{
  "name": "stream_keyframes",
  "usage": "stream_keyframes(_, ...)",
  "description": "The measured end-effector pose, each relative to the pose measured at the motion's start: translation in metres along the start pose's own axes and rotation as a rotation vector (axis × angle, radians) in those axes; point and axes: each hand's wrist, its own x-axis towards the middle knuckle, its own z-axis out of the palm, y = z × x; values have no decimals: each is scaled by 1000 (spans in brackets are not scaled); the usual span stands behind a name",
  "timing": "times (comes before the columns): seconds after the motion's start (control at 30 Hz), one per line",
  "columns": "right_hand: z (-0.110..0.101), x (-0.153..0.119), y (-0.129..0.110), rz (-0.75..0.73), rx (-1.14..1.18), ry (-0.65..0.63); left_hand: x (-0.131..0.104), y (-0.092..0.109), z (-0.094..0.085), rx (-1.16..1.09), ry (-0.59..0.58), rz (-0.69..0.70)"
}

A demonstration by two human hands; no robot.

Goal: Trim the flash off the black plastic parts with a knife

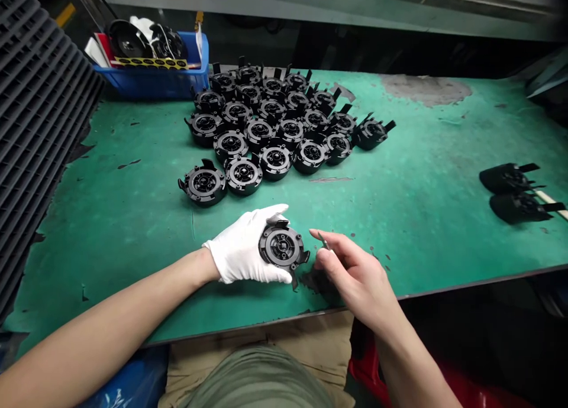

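Observation:
My left hand, in a white glove, is closed around a round black plastic housing with tabs sticking out from its rim. The ringed face of that housing is turned up toward me. Just to its right, my bare right hand pinches a small thin blade between thumb and fingers; most of it is hidden in the grip. The blade is apart from the housing. Beyond both hands sits a cluster of several similar black housings, the closest of them at the cluster's left front.
A blue bin holding black parts stands at the back left, beside a stack of dark ribbed trays. Two more black housings lie at the right on the worn green tabletop. The table's front edge runs close below my hands.

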Motion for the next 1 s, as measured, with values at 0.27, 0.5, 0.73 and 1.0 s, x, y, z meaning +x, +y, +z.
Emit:
stream_keyframes(0.27,6,-6,4,173,265,-83,0,0,1,7,26,61)
stream_keyframes(0.5,8,-7,5,168,254,-97,0,-3,-1,73,20,144)
stream_keyframes(0.73,9,-7,-4,62,178,-173,-1,-8,0,105,21,216)
stream_keyframes(1.0,13,-7,-6,46,136,-121,-3,-5,-3,75,4,199)
